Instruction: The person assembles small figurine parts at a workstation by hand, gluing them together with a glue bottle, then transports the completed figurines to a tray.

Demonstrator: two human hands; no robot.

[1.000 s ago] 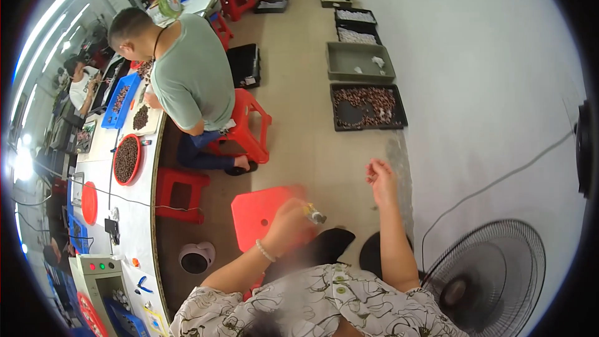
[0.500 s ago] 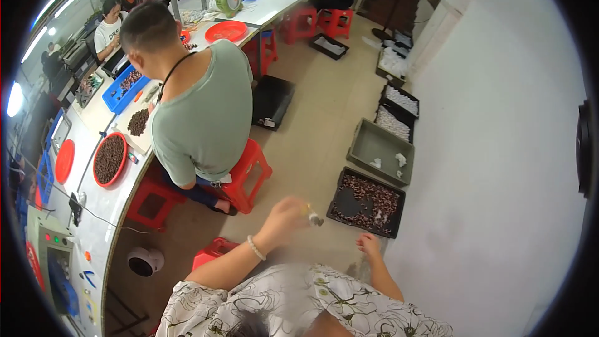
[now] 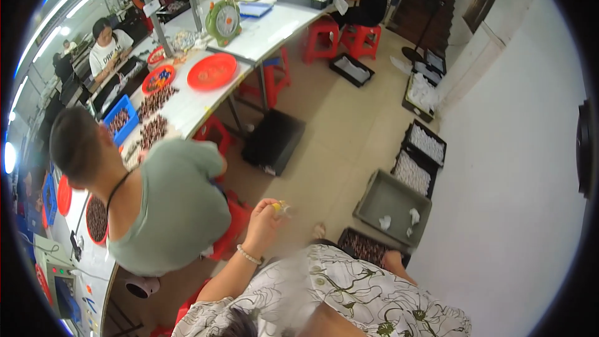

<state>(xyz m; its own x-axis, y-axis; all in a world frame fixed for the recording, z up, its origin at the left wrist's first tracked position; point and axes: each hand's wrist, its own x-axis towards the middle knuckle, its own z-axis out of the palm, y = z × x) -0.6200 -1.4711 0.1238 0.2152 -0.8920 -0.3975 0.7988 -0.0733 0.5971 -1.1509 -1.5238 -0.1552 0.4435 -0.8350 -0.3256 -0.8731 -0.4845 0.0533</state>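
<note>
At the left, the green-shirted co-worker (image 3: 168,212), seated at the white table (image 3: 274,31), is closer to the person than half a second ago. The person's left grip (image 3: 264,219) still pinches a small yellow-and-whitish item (image 3: 282,209), raised above the floor. Farther right, the black tray (image 3: 342,235) holds brown pieces (image 3: 362,248); the right grip (image 3: 393,260), clear of it before, now reaches in, though I can't tell whether it clasps any. The grey-green bin (image 3: 390,196) stands just beyond.

Matt plastic tray (image 3: 388,201); glossy tabletop (image 3: 274,30)
</note>
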